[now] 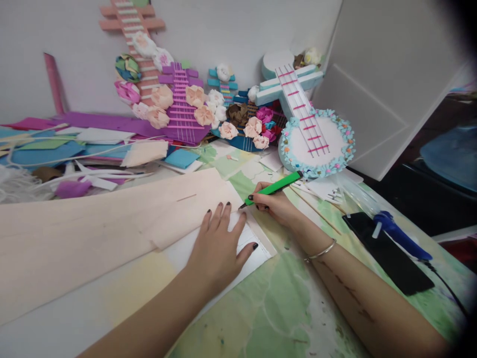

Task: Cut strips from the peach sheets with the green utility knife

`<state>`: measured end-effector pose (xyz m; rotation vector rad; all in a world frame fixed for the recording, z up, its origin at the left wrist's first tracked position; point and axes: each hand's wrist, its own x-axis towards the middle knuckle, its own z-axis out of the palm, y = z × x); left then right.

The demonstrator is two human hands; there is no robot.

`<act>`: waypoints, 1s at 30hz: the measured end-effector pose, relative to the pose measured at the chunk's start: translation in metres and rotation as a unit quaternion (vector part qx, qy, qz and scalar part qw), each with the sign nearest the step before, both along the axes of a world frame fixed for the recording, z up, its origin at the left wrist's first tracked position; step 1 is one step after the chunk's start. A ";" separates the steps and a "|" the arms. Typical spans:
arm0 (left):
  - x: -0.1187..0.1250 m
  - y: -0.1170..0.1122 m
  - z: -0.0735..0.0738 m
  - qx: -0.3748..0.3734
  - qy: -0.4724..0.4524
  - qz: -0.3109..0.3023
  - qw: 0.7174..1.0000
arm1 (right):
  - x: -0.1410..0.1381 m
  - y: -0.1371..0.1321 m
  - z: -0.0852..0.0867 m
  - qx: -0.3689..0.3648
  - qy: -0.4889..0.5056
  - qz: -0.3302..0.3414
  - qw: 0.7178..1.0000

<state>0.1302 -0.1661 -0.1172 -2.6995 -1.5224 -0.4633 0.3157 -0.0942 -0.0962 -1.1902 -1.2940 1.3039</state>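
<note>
My right hand [274,203] is closed around a green marker [278,185]. The dark tip of the marker points down at the edge of a peach-coloured sheet [108,219], by a white sheet [257,243] underneath. Whether the tip touches is too small to tell. My left hand [219,243] lies flat with its fingers spread, pressing on the peach sheet and the white sheet. A short dark line [186,197] shows on the peach sheet, beyond my left fingertips.
Paper instrument models with paper flowers lean at the back, among them a purple one [181,104] and a light blue one [316,136]. Coloured sheets [48,149] pile up at left. A blue glue gun [402,233] rests on a black slab [387,258] at right, its cord trailing off.
</note>
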 end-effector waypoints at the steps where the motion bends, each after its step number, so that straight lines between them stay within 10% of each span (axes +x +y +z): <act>1: 0.000 0.000 0.001 -0.005 0.003 0.001 1.000 | 0.000 0.000 0.000 0.002 -0.004 -0.001 1.000; 30: 0.001 0.000 0.007 -0.038 0.038 0.009 0.999 | 0.004 0.003 -0.006 0.008 0.011 -0.017 1.000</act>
